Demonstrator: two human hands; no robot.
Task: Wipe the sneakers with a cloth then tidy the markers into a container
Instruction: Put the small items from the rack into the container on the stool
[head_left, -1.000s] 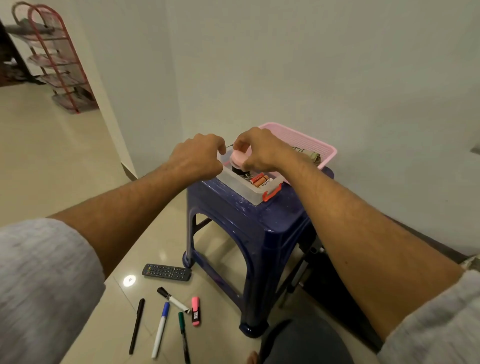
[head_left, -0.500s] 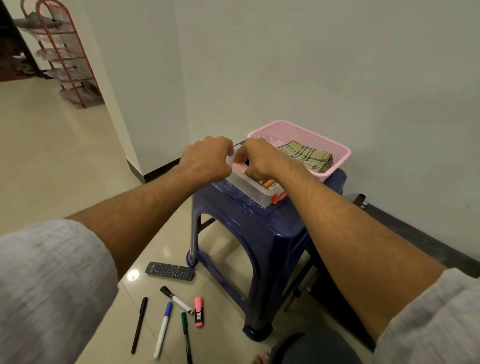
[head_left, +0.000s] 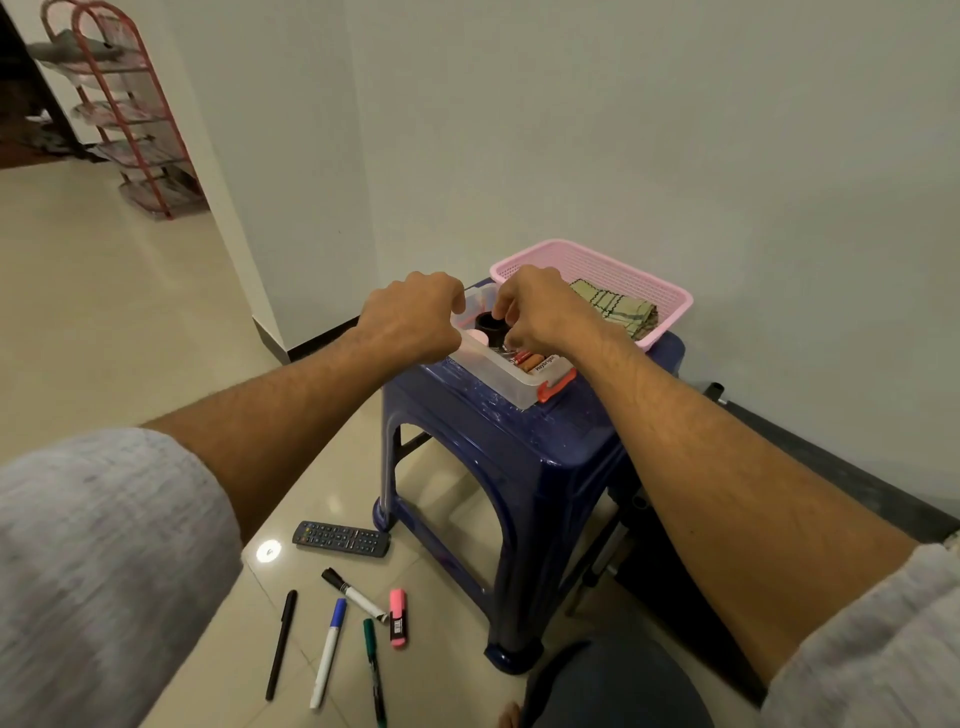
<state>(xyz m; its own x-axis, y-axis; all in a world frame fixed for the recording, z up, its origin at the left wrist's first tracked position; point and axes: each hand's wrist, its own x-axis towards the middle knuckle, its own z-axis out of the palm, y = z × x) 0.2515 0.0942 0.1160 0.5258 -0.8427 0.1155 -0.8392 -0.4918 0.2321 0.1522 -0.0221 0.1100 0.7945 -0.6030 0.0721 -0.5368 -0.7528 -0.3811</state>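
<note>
Five markers (head_left: 327, 654) are left on the floor (head_left: 104, 312) by the stool (head_left: 545, 467). The rim of the clear container (head_left: 493, 379) is gripped by the curled left hand (head_left: 410, 317). The right hand (head_left: 540, 312) is curled inside, its hold unclear. Marker-tidying is judged pending, so they must be fetched. Open floor is offered leftward; the wall (head_left: 623, 156) is close beyond.

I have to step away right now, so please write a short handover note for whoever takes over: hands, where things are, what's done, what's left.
Left hand: grips the near left rim of the clear container on the blue stool.
Right hand: fingers curled inside the container; whether it grips anything cannot be told.
Cloth: folded in the pink basket.
Five markers: on the floor, beside a remote.
Done: none of these markers tidied; sneakers not in view, so wiping cannot be judged.
Left: put the five markers into the container.
</note>
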